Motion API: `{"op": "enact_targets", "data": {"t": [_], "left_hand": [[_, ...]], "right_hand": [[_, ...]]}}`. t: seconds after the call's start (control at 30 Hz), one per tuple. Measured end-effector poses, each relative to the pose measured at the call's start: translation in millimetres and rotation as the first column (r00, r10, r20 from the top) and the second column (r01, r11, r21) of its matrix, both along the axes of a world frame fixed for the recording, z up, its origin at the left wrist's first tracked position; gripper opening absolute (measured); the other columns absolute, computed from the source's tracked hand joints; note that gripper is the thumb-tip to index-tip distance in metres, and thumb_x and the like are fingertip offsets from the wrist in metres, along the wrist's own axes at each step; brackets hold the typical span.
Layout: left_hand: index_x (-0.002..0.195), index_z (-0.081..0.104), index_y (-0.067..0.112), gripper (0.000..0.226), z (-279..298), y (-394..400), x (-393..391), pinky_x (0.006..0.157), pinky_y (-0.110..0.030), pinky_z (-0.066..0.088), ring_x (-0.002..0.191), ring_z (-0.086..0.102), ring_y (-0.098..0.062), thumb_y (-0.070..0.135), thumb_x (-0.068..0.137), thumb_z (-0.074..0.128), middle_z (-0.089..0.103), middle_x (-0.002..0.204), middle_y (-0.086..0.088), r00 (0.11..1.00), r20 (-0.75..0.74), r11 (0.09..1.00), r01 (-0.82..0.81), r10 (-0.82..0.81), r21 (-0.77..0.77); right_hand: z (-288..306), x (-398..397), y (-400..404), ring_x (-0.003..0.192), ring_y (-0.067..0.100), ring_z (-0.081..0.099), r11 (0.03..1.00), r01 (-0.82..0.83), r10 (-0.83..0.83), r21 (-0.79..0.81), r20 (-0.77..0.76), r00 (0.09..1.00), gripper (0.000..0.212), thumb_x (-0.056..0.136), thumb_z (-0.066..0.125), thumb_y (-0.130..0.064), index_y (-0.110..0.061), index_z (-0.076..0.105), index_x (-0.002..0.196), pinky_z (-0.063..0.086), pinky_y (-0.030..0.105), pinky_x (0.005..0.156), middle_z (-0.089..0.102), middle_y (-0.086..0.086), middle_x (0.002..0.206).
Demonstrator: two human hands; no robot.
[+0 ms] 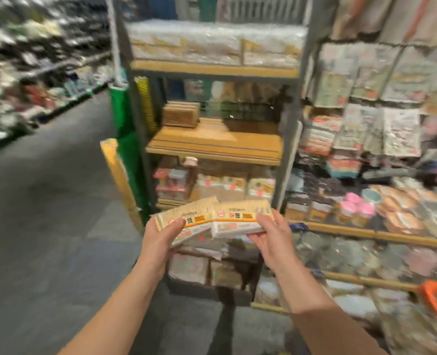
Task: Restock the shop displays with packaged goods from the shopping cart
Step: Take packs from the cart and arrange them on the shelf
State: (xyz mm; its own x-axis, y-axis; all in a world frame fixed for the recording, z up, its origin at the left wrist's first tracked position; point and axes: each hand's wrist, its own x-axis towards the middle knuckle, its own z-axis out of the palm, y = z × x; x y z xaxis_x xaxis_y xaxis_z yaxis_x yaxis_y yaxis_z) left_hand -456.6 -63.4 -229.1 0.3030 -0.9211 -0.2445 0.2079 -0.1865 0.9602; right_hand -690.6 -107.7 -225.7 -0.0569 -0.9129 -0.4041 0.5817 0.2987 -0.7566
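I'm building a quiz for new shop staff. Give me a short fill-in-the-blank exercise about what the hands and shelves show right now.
1. The left hand and right hand each hold one flat ____.
2. The two packs are held in front of a shelf rack with ____ uprights.
3. The middle wooden shelf is mostly ____, with just one small stack at its back left.
4. The top shelf holds goods wrapped in clear ____.

Missing words: pack; grey; bare; plastic

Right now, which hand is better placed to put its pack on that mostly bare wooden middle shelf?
Probably the right hand: its pack sits directly below the wooden shelf's bare stretch. The left hand sits lower-left, below the shelf's edge.
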Motion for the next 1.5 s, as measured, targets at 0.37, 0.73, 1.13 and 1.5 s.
{"op": "enact_targets", "data": {"t": [0.37,0.73,1.13,1.5], "left_hand": [[0.131,0.050,0.016,0.044,20,-38,81,0.069,-0.031,0.053,0.096,0.072,-0.023,0.021,0.090,0.068,0.072,0.114,-0.008,0.978,-0.067,0.978,-0.202,0.198,-0.056],[0.130,0.049,0.017,0.046,41,-180,105,0.057,-0.022,0.057,0.080,0.074,-0.012,0.017,0.089,0.070,0.071,0.109,-0.006,0.951,-0.097,0.952,-0.299,0.293,-0.064],[0.124,0.057,0.018,0.034,52,-214,153,0.088,-0.039,0.054,0.099,0.071,-0.020,0.020,0.091,0.064,0.075,0.108,-0.004,0.973,-0.086,0.976,-0.216,0.214,-0.009],[0.129,0.052,0.012,0.059,39,-253,200,0.068,-0.026,0.056,0.098,0.072,-0.021,0.030,0.077,0.074,0.073,0.113,-0.010,0.991,-0.130,1.000,-0.021,0.023,0.014]], "right_hand": [[33,81,-89,0.102,0.032,0.061,0.991,-0.105,0.087,0.079,0.209,0.974,0.017,0.099,0.054,-0.017,-0.003,0.055,0.110,0.048,0.048,0.087,0.058,0.021,0.125],[79,101,-275,0.110,0.029,0.063,0.933,-0.295,0.301,-0.205,0.001,0.954,0.037,0.101,0.047,-0.005,-0.009,0.044,0.137,0.054,0.043,0.087,0.061,0.018,0.124],[47,180,-396,0.099,0.022,0.067,0.858,-0.510,0.374,-0.066,-0.600,0.707,0.026,0.094,0.062,-0.009,-0.009,0.059,0.120,0.053,0.044,0.098,0.070,0.006,0.105],[26,231,-444,0.093,0.025,0.066,0.912,-0.411,0.151,-0.009,-0.923,0.355,0.026,0.085,0.073,-0.032,-0.016,0.067,0.105,0.057,0.043,0.087,0.070,0.005,0.097]]}}
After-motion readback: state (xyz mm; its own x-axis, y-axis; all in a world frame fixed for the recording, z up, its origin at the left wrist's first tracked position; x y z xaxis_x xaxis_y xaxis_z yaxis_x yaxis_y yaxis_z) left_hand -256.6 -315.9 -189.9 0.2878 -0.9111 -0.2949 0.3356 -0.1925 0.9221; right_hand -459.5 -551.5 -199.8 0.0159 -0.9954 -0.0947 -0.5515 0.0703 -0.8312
